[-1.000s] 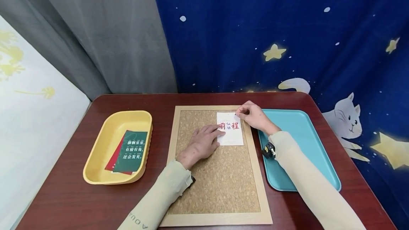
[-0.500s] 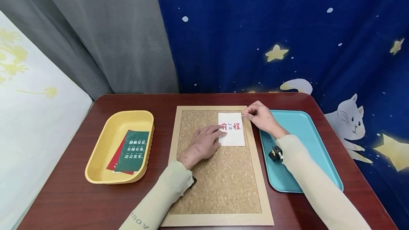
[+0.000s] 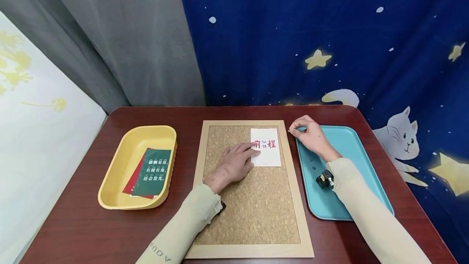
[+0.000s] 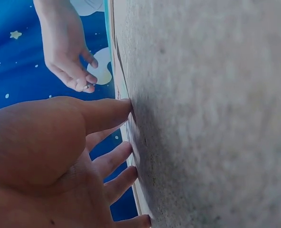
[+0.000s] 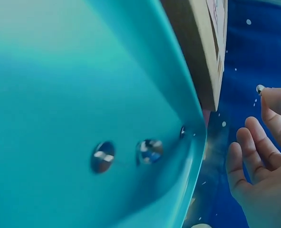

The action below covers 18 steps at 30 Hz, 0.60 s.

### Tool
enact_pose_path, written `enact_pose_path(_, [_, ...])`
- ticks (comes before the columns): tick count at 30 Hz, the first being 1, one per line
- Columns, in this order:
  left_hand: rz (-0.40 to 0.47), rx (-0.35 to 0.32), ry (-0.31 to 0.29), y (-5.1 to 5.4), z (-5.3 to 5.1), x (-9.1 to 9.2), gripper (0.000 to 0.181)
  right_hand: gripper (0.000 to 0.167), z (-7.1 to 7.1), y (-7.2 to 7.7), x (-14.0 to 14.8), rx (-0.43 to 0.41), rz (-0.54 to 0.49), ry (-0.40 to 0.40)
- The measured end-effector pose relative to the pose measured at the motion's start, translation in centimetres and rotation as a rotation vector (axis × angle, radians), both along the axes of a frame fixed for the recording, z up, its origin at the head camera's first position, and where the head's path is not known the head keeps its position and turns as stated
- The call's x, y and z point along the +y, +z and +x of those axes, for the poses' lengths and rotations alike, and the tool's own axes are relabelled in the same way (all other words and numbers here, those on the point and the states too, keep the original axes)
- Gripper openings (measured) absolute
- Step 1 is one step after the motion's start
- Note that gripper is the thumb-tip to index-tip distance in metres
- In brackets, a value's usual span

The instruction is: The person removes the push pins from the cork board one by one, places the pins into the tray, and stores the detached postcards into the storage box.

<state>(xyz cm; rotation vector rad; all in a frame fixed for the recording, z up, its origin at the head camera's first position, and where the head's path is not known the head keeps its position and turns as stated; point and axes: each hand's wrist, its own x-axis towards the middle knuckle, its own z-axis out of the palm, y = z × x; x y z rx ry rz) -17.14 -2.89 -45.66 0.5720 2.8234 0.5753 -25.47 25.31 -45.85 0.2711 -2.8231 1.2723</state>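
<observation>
My left hand (image 3: 232,164) lies on the cork board (image 3: 261,207) with fingers extended, their tips touching the left side of a white card (image 3: 266,158) with red and blue characters. The card lies at the board's upper right. My right hand (image 3: 314,138) is over the far left corner of the blue tray (image 3: 351,150), apart from the card. In the right wrist view its thumb and index finger pinch a silver thumbtack (image 5: 260,89), while the other fingers are loosely bent. Loose thumbtacks (image 5: 150,151) lie in the tray below.
To the left stands a yellow basket (image 3: 110,174) holding a green card (image 3: 152,172) over a red card (image 3: 134,178). The board's wooden frame (image 3: 253,251) is raised beside the tray. Curtains hang behind the table (image 3: 73,219).
The right hand has moved right, from the card's upper right corner across the board frame to the tray's far left corner. The left hand has stayed on the card.
</observation>
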Motion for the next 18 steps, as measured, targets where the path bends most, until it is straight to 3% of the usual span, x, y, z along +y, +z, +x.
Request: enact_pose_path(18, [0.0,-0.002,0.002,0.0,0.0,0.0,0.043,0.025,1.2,-0.5,2.9,-0.069,-0.055,-0.048])
